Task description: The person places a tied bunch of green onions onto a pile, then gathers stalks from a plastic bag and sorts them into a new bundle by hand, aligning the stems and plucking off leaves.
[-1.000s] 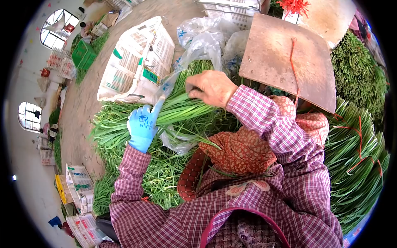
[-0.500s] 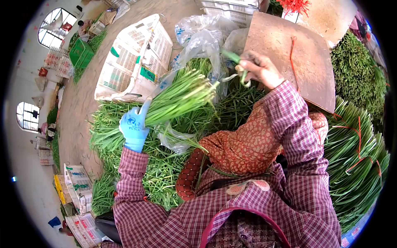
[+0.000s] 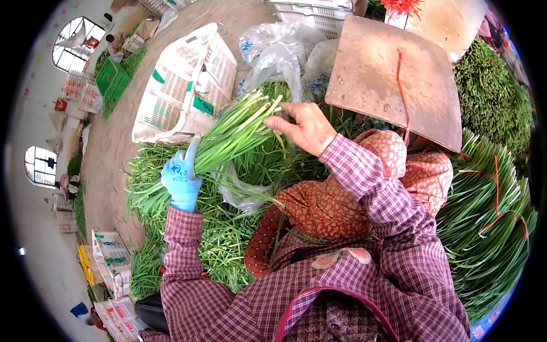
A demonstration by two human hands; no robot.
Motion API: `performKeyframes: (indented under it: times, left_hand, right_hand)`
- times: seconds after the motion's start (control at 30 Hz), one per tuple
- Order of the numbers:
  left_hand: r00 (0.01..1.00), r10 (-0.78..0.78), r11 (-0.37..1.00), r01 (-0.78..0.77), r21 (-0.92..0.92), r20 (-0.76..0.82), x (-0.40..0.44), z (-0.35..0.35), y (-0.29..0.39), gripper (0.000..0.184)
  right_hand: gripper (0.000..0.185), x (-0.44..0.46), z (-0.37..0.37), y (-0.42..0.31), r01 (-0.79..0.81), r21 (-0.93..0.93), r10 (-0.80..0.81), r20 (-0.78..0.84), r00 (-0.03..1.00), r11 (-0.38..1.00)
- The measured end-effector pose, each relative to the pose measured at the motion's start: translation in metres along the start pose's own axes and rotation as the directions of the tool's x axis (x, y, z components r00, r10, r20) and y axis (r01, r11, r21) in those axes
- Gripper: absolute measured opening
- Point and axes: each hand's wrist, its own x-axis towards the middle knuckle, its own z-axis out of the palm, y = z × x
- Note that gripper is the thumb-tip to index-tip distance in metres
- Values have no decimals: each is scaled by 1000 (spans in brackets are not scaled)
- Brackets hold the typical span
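Note:
My left hand [image 3: 182, 176], in a blue glove, is closed around a loose bunch of garlic chives [image 3: 236, 131], its pale stem ends pointing up and right. At those ends is my bare right hand [image 3: 305, 126], thumb and fingers pinched on some stalks; the fingertips are partly hidden. Below the bunch lies a big heap of loose chives [image 3: 222, 245], with a clear plastic bag [image 3: 242, 194] caught in it.
An open white plastic crate [image 3: 185, 91] stands ahead on the left, beside crumpled plastic bags [image 3: 279, 57]. At right, a brown board [image 3: 396, 80] carries a red tie [image 3: 403, 85]. Tied chive bundles [image 3: 484, 228] are stacked at far right. A red seat cushion [image 3: 265, 242] is beneath me.
My right hand has moved left and down from beside the board to the bunch's stem ends. The green strip it held no longer shows. My left hand keeps its grip, almost unmoved.

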Motion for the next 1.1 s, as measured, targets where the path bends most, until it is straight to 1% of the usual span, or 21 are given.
performKeyframes:
  times: [0.03, 0.07, 0.1, 0.13, 0.17, 0.2, 0.23, 0.27, 0.33, 0.37, 0.43, 0.47, 0.6, 0.67, 0.8, 0.87, 1.0, 1.1]
  left_hand:
    - [1000, -2, 1000, 2, 1, 0, -1, 2, -2, 92]
    - [997, 25, 1000, -25, -4, -67, -2, 7, -7, 95]
    - [990, 51, 999, -52, -7, -134, -3, 11, -11, 99]
    - [990, 47, 999, -49, -8, -133, -4, 14, -15, 99]
    - [993, 25, 1000, -26, -15, -119, -6, 18, -19, 99]
    - [994, 3, 1000, -5, -21, -105, -6, 19, -20, 99]
    - [996, -12, 1000, 10, -22, -87, -6, 20, -21, 98]
    - [996, -11, 1000, 9, -22, -87, -6, 21, -20, 98]
    - [992, -7, 992, -9, -128, -128, -6, 24, -16, 98]
    - [992, -5, 992, -12, -128, -129, -5, 22, -12, 98]
    - [998, 5, 992, -14, -127, -65, -1, 16, -3, 97]
    - [998, 7, 992, -16, -126, -66, 0, 16, 0, 97]
    - [995, 17, 990, -30, -138, -96, 2, 14, 5, 95]
    - [1000, -18, 989, 14, -145, -23, 4, 6, 11, 81]
    - [997, -8, 982, -8, -189, -83, 5, 5, 14, 79]
    - [996, -15, 980, -3, -197, -90, 6, 6, 15, 80]
    - [997, -24, 976, 6, -217, -79, 6, 7, 18, 83]
    - [998, -18, 977, 6, -212, -57, 6, 5, 19, 87]
  right_hand:
    - [41, 3, 2, 3, 19, 92, -17, -24, 1000, 996]
    - [32, 3, -2, 8, 80, 5, -79, -56, 995, 997]
    - [29, 2, -9, 14, 41, -100, -48, -62, 997, 994]
    - [27, 0, -18, 20, 2, -204, -17, -70, 997, 979]
    - [26, -2, -27, 23, -73, -362, 46, -81, 996, 929]
    - [25, -5, -36, 25, -145, -509, 106, -104, 989, 848]
    - [29, -10, -39, 28, -73, -605, 42, -65, 997, 793]
    - [29, -12, -33, 27, -73, -605, 42, -65, 997, 793]
    - [35, -13, -14, 12, 24, -507, -58, -52, 997, 862]
    - [40, -12, -1, 6, 101, -495, -167, -91, 982, 863]
    - [40, -7, 15, -12, 150, -491, -253, -151, 955, 858]
    - [41, -5, 20, -19, 174, -503, -305, -191, 933, 847]
    - [43, 2, 32, -18, 147, -475, -279, -220, 935, 868]
    - [44, 2, 34, -18, 153, -453, -291, -253, 923, 878]
    - [44, 1, 29, -14, 130, -454, -283, -287, 915, 881]
    - [43, 0, 27, -14, 58, -482, -227, -301, 926, 874]
    - [42, -1, 29, -12, 43, -539, -239, -299, 924, 841]
    - [40, -1, 32, -14, 74, -487, -240, -287, 927, 870]
